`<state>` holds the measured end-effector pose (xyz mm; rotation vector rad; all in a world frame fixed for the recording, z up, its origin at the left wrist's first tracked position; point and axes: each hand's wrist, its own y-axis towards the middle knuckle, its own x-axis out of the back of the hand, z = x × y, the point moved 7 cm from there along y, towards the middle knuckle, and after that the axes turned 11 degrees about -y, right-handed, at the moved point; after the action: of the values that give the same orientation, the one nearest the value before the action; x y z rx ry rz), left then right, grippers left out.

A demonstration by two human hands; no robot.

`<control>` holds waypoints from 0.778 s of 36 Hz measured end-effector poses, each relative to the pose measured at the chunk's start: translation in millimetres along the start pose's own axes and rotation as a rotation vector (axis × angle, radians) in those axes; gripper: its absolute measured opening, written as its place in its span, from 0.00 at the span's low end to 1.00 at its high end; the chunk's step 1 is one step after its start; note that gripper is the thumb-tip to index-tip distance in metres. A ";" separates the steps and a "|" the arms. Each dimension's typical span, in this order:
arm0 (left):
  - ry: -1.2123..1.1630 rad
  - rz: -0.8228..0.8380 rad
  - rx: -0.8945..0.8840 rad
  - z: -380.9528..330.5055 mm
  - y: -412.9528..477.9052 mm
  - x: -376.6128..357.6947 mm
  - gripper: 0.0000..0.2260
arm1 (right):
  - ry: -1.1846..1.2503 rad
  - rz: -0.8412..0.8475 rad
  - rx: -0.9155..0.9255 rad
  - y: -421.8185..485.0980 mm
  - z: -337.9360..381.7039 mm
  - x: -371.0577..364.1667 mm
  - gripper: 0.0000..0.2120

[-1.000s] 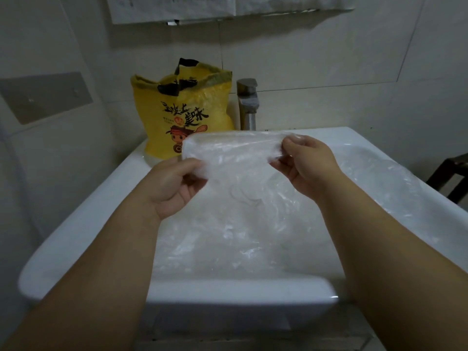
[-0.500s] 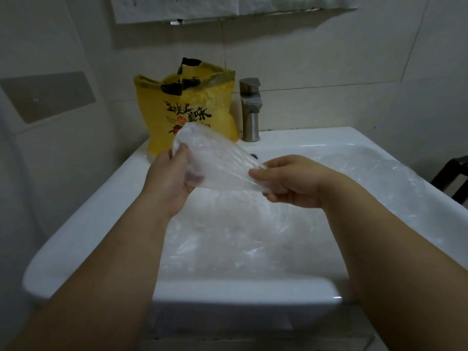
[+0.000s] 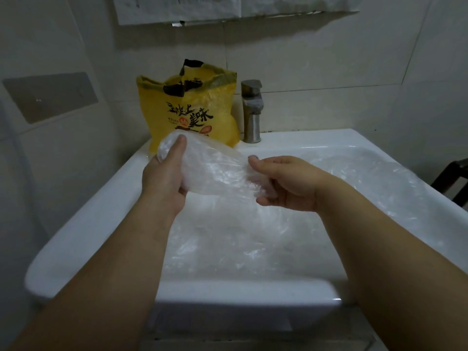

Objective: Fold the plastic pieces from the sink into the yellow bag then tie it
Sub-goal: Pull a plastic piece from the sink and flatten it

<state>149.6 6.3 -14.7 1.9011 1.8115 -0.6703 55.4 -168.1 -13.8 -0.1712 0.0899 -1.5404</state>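
A clear plastic piece [image 3: 215, 171], folded into a narrow bundle, hangs over the white sink [image 3: 106, 211]. My left hand [image 3: 166, 176] grips its left end, fingers wrapped round it. My right hand [image 3: 286, 184] holds its right end between thumb and curled fingers. More clear plastic pieces [image 3: 291, 239] lie crumpled in the basin below. The yellow bag [image 3: 187, 110] with black print and black handles stands upright and open-topped on the sink's back left corner, just behind the bundle.
A metal faucet [image 3: 252, 112] rises right of the bag on the sink's back ledge. Tiled walls close in behind and to the left. A dark chair part [image 3: 453, 178] shows at the right edge. Paper sheets hang on the wall above.
The plastic piece went from a wide sheet stretched between both hands to a narrower folded bundle. My left hand rose toward the bag; my right hand dropped and turned palm-up under the bundle.
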 end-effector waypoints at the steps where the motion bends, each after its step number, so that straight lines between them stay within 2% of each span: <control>1: 0.004 0.000 -0.011 -0.3 0.3 -0.1 0.18 | -0.004 0.044 -0.005 -0.8 -0.4 -3.7 0.13; 3: 0.015 0.004 -0.031 -0.9 1.7 0.5 0.20 | -0.056 0.102 -0.017 -1.8 -3.7 -9.0 0.06; 8: 0.022 0.014 -0.009 2.4 5.6 0.2 0.22 | -0.114 0.059 -0.051 1.7 -8.7 -4.3 0.04; 10: -0.070 0.161 0.086 5.0 3.9 -10.8 0.30 | -0.073 0.005 -0.024 3.1 -5.1 -0.8 0.03; 13: -0.249 0.452 0.292 14.9 -12.7 -33.1 0.48 | 0.070 -0.072 0.042 4.2 2.4 3.3 0.03; 15: -0.166 0.564 0.433 30.2 -28.0 -42.2 0.57 | 0.144 -0.085 0.090 3.8 6.9 2.0 0.03; 16: -0.068 0.644 0.486 40.0 -37.7 -47.1 0.57 | 0.152 -0.071 0.112 3.7 8.1 -1.0 0.04; 18: 0.168 0.748 0.513 58.0 -54.3 -53.5 0.44 | 0.063 -0.050 0.155 4.1 8.1 -9.9 0.05; 20: 0.298 0.657 0.447 64.6 -55.3 -55.3 0.26 | -0.101 -0.100 0.189 5.8 5.1 -15.7 0.04; 22: 0.264 0.532 0.394 62.6 -49.2 -54.6 0.15 | -0.201 -0.141 0.204 7.2 3.2 -19.2 0.03; 24: 0.166 0.470 0.351 52.9 -41.9 -54.8 0.08 | -0.250 -0.115 0.185 8.0 -0.2 -23.9 0.03; 28: -0.057 0.323 0.207 17.8 -21.5 -41.7 0.06 | -0.248 -0.061 0.074 7.5 -7.4 -18.5 0.03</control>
<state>126.0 -36.4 -2.8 2.2187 1.3999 -0.8104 60.9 -149.9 -23.2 -0.3075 -0.1697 -1.5683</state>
